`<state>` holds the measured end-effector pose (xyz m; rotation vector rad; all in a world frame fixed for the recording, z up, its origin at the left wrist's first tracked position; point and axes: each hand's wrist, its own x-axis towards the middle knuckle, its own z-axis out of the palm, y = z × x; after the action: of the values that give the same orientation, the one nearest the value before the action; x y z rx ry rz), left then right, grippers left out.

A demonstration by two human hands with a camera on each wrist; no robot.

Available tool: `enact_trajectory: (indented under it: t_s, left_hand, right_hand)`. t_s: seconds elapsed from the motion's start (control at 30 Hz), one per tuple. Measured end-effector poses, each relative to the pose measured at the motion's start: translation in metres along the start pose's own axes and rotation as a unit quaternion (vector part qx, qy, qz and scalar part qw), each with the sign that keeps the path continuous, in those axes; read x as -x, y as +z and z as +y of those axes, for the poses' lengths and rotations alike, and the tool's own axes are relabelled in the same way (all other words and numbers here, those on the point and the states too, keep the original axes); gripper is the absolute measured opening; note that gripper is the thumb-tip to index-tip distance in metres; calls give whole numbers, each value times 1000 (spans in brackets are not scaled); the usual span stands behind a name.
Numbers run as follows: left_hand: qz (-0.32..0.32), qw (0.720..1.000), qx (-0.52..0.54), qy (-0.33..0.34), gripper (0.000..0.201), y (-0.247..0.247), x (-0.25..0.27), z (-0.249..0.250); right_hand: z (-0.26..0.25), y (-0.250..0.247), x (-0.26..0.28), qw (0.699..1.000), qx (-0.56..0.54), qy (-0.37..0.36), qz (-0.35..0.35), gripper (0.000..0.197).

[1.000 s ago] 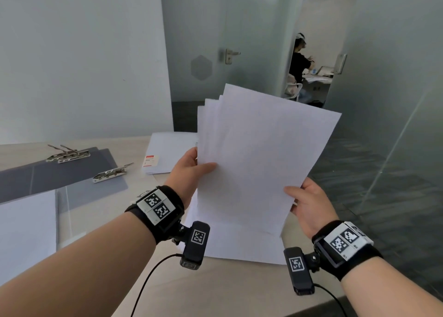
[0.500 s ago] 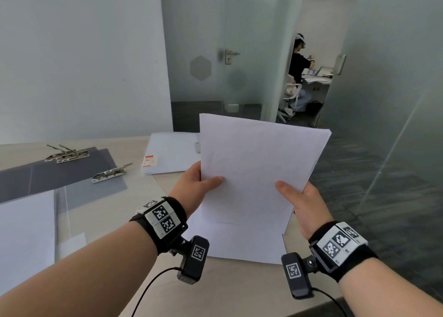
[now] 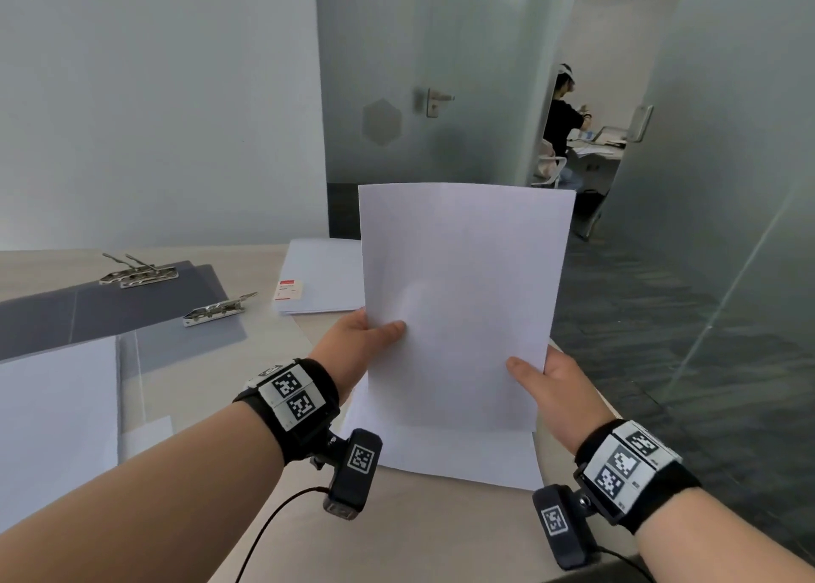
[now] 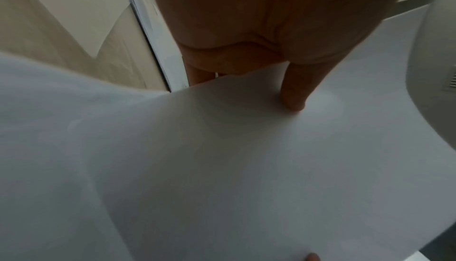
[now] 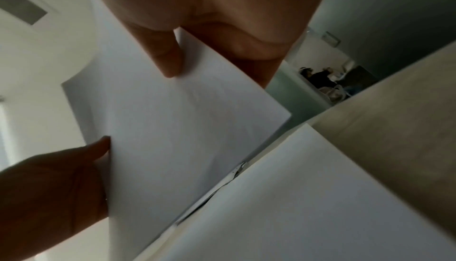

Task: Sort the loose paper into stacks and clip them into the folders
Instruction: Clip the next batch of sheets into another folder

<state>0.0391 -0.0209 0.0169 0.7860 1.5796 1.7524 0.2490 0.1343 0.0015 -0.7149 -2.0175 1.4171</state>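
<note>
Both hands pinch the paper stack (image 3: 463,300) upright, thumbs in front, its bottom edge on the loose sheets (image 3: 458,459) at the worktop's (image 3: 397,538) near right: left hand (image 3: 353,344) on the left edge, right hand (image 3: 551,384) on the right. You look mid-squaring. Next, carry it left to a grey folder (image 3: 132,304) and seat its edge under the open clip (image 3: 218,308).

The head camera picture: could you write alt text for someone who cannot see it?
Two hands, left hand and right hand, hold a stack of white paper upright, its bottom edge on another sheet lying on a beige table. To the left lie grey folders with metal clips.
</note>
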Motion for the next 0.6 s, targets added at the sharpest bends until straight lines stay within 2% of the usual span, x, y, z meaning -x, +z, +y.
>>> enact_trajectory:
  t_s: [0.1,0.17,0.27,0.33,0.4,0.47,0.5,0.6]
  left_hand:
    - [11,997,-76,-3,20,-26,8,15]
    - [28,989,-139,-32,27,-53,11,20]
    - [72,964,-240,-89,23,-106,10,11]
    - [71,920,-356,-150,32,-144,12,1]
    - [40,859,-463,-215,41,-174,24,-7]
    - [17,817,-531,-225,46,-195,38,-13]
    - [7,813,-539,-218,48,-200,47,-14]
    - [-28,828,-521,-205,57,-205,71,-16]
  right_hand:
    - [-5,14,-5,1000,22,1,-1,27]
    - [-7,24,-8,1000,25,13,0,26]
    - [-7,42,-13,1000,12,27,2,23]
    - [-8,56,-16,999,-6,45,3,21]
    - [-11,72,-18,998,-30,56,-8,21]
    - [-17,88,-20,997,-53,58,-20,21]
    - [-20,96,-20,996,-60,59,-24,21]
    - [-27,120,-23,995,-67,56,-38,20]
